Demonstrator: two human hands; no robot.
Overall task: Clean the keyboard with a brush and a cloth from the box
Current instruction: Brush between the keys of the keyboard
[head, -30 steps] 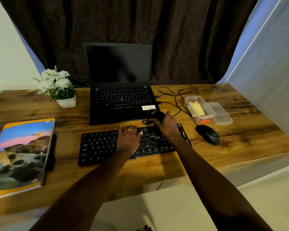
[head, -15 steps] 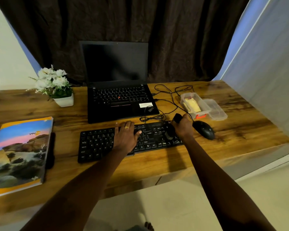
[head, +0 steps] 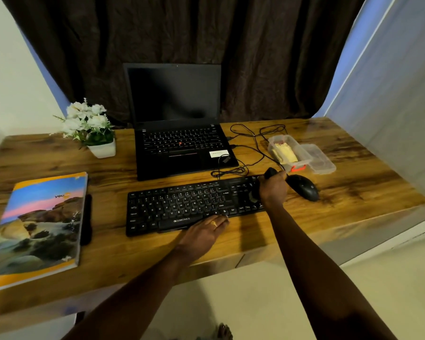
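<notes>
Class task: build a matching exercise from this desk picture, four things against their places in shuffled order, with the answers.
Things:
1 brush
2 yellow cloth
3 mouse
4 book

Places:
A in the clear box
B at the left end of the desk
C in the right hand, over the keyboard
D on the desk, right of the keyboard

Pairs: 1-C; 2-A; 3-D; 4-B

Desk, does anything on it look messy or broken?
Only the black cables look messy. They sprawl in loose loops beside the laptop, reaching towards the open box, and one cable end lies on the laptop's palm rest. The box's lid sits beside it. Nothing looks spilled or broken.
</notes>
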